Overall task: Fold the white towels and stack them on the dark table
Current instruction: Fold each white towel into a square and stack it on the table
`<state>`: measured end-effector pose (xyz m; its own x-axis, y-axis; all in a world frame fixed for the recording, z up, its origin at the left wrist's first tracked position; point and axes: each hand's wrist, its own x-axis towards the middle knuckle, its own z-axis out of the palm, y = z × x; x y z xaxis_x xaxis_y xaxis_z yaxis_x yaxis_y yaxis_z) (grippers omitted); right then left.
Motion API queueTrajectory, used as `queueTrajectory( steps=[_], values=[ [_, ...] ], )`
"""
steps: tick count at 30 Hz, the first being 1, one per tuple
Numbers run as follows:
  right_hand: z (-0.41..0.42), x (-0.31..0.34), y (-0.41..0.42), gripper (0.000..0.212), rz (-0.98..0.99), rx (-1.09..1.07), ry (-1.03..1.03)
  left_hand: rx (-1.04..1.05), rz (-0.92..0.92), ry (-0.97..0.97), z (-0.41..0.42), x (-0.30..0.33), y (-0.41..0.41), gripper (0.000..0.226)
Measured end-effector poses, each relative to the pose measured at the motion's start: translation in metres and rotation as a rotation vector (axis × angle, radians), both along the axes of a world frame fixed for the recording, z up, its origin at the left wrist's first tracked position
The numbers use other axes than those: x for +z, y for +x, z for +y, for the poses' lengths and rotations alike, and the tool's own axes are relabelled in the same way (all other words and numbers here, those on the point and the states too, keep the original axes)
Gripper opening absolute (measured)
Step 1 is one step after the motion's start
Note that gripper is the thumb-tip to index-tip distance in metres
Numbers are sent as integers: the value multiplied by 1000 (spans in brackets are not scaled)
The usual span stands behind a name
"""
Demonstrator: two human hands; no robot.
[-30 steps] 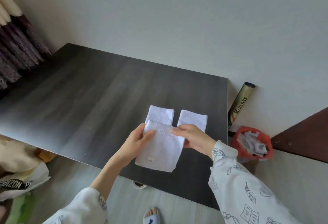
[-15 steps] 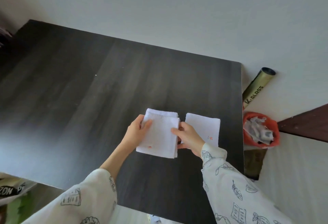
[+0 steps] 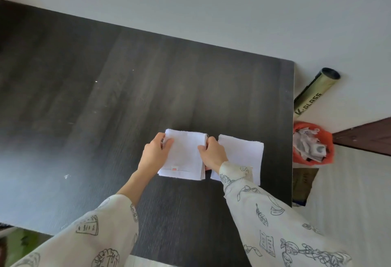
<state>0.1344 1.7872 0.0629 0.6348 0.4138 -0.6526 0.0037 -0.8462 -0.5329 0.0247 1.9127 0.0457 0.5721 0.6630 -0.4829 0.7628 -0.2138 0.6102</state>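
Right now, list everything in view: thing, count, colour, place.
folded towel stack: 1, white, on table, held at both sides
folded towel: 1, white, right of the stack, partly under the right sleeve
table: 1, dark wood grain
tube: 1, gold and black, leaning on wall right of table
bin: 1, orange, holding paper scraps, on floor
left hand: grips stack's left edge
right hand: grips stack's right edge

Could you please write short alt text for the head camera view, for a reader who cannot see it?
A person's left hand and right hand grip the sides of a folded white towel on a dark table; a second folded towel lies just to its right. Beyond the table's right edge stand an orange bin of paper scraps and a tube.
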Motion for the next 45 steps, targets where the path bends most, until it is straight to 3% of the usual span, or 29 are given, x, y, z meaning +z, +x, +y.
queueTrajectory(
  steps=[11,16,22,33,39,45],
  values=[
    [-5,6,2,31,-5,53,-63,0,77,236,1,19,-2,33],
    [-35,40,10,27,-57,30,-17,-127,-88,268,-15,60,-3,23],
    [-119,97,-2,27,-235,-300,246,-419,-306,165,-85,113,19,22],
    [-399,178,-124,20,-615,-873,330,-1100,-504,-4,-333,175,30,13],
    [-577,210,-213,18,-803,-1230,251,-1453,-661,-36,-538,206,9,20],
    [-749,231,-320,20,-929,-1494,158,-1690,-780,-211,-755,225,-54,14]
  ],
)
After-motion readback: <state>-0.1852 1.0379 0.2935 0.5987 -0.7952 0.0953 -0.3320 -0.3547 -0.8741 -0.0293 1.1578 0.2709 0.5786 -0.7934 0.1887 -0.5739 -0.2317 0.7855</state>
